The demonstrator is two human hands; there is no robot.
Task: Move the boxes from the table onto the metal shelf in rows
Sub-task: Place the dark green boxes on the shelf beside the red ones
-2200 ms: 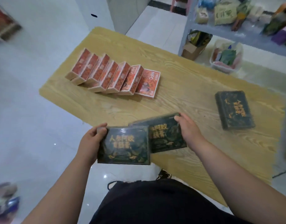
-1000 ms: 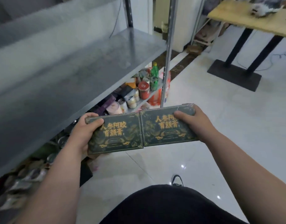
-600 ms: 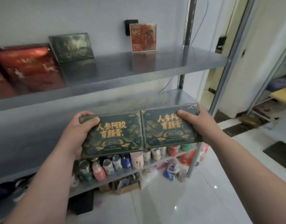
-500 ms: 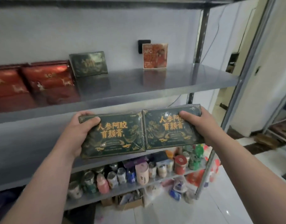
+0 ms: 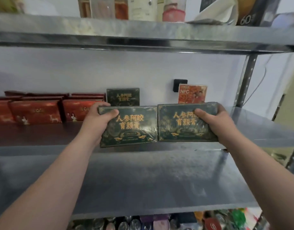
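Note:
I hold two dark green boxes with gold lettering side by side, upright, over the front of the metal shelf [image 5: 252, 123]. My left hand [image 5: 98, 122] grips the left green box [image 5: 134, 130] by its left end. My right hand [image 5: 216, 120] grips the right green box [image 5: 179, 130] by its right end. The two boxes touch edge to edge. Behind them a third green box [image 5: 123, 97] stands against the wall. An orange NFC box [image 5: 191, 93] stands further right. Red boxes [image 5: 36, 112] stand in rows on the left.
A shelf above [image 5: 143, 35] carries bottles and packages. An empty lower shelf [image 5: 159, 180] lies under my arms, with bottles and jars [image 5: 143, 223] beneath it. A steel upright [image 5: 245, 77] and a black wall socket [image 5: 180, 84] are at the right.
I turned from the table to the shelving and raised both green boxes up to the middle shelf. They are now nearer the standing green box; my grip is unchanged.

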